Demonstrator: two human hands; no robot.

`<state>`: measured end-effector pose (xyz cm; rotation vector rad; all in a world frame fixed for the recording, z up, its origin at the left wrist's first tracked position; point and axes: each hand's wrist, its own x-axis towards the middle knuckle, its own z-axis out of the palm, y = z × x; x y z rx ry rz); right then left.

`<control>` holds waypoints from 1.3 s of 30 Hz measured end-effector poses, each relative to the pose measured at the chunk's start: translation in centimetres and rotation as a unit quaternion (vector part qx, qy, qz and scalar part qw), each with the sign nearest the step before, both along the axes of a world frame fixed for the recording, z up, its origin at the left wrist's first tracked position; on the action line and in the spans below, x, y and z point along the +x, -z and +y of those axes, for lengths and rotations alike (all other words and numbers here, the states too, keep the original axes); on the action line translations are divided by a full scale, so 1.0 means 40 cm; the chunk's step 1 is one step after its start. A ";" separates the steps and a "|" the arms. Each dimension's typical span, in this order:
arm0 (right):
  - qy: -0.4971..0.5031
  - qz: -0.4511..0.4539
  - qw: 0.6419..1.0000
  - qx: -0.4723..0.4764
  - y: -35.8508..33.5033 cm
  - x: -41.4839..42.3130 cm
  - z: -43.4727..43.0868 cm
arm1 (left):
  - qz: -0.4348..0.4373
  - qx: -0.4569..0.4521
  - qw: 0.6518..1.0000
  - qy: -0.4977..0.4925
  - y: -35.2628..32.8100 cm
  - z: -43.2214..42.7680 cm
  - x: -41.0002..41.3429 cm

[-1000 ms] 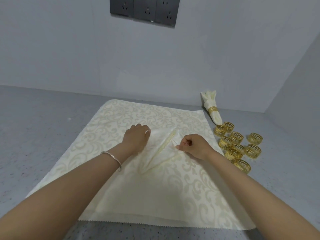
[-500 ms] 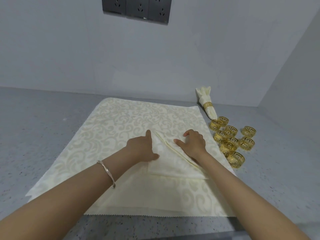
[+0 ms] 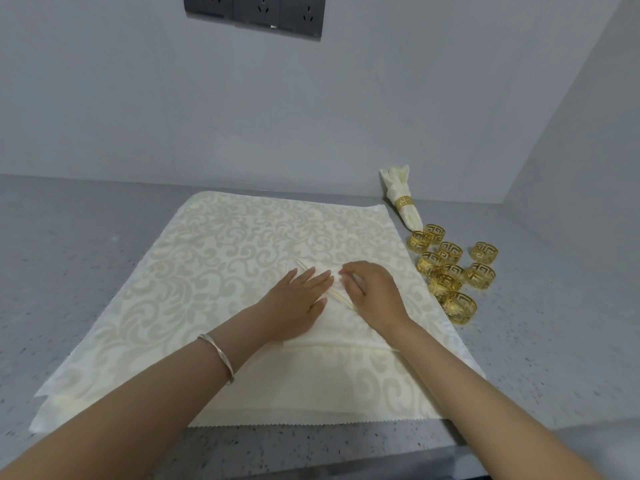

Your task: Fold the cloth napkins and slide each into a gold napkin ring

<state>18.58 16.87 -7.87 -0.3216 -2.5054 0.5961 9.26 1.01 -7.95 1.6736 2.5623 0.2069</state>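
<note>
A cream napkin (image 3: 341, 327), folded into a small triangle, lies on top of a stack of flat patterned cream napkins (image 3: 214, 271). My left hand (image 3: 298, 303) presses flat on the folded napkin's left part, fingers straight. Beside it, my right hand (image 3: 372, 292) rests on the right part with its fingers bent down onto the cloth near the raised fold edge. Several gold napkin rings (image 3: 450, 271) sit in a cluster right of the stack. One finished napkin (image 3: 401, 199) in a gold ring lies behind them.
The grey speckled counter (image 3: 69, 258) meets a wall behind and a side wall (image 3: 571, 168) on the right. A dark socket panel (image 3: 256, 12) is on the back wall. The counter's front edge (image 3: 311, 459) runs just below the napkin stack.
The folded napkin has been turned and laid flatter. My left hand went from curled to flat on it. My right hand moved in towards the fold edge.
</note>
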 end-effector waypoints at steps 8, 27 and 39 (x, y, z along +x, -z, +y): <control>-0.100 -0.146 0.984 -0.020 0.001 0.202 -0.020 | -0.017 0.023 1.000 0.011 0.014 0.000 -0.006; -0.095 -0.132 0.973 0.162 -0.012 0.218 -0.037 | -0.047 -0.066 0.995 0.051 -0.034 -0.125 0.012; -0.089 -0.104 0.978 0.160 -0.022 0.202 -0.043 | -0.119 -0.025 0.989 0.080 -0.041 -0.128 -0.005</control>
